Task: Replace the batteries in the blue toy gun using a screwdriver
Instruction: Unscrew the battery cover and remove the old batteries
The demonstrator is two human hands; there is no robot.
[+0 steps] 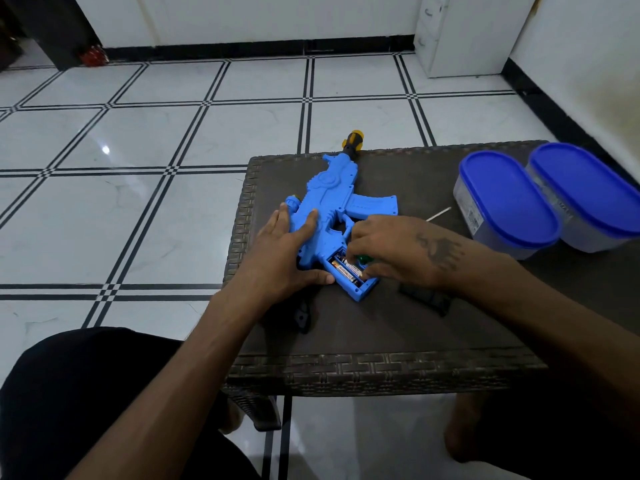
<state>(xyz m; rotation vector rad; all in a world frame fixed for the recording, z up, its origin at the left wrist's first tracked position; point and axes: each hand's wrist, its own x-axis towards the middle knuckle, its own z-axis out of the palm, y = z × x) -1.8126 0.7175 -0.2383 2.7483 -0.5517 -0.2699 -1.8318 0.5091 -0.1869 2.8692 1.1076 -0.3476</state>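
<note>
screwdriver: only a thin metal shaft tip shows at 2 o'clock of the right hand; the handle is mostly covered, a green bit peeking under the fingers.
batteries: label print too small to read; far ends hidden by fingertips.
right container: cut by the right edge.
dark piece: partly under the right wrist, identity unclear.
red object: at 11 o'clock on the floor, blurred.
</note>
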